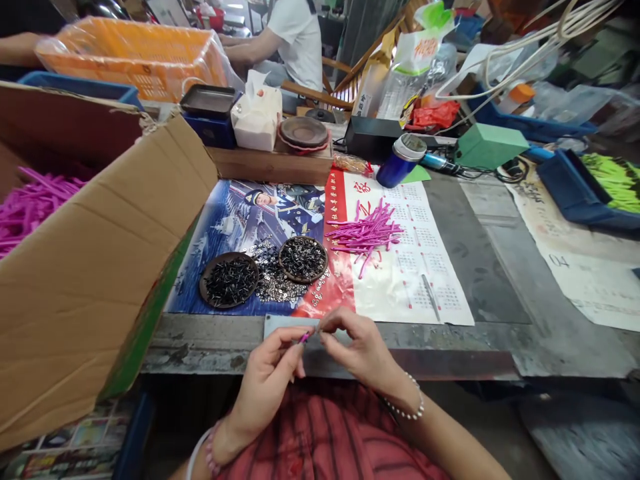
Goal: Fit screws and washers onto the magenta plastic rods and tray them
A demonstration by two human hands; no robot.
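My left hand (267, 380) pinches a small pink plastic piece (304, 338) at the table's near edge. My right hand (357, 347) is closed in a pinch right against the tip of that piece; what it holds is too small to make out. Ahead lie two round dark dishes (229, 281) (303, 259) full of small black screws, with a scatter of silver washers (273, 283) between them. A pile of pink plastic sticks (367, 232) rests on the calendar sheet (425, 267).
A large open cardboard box (90, 267) with more pink sticks (25, 207) stands at the left. A blue cup (400, 161), tissue box (256, 113), orange basket (135, 57) and blue trays (580, 193) crowd the back. Another person in white (295, 40) sits beyond.
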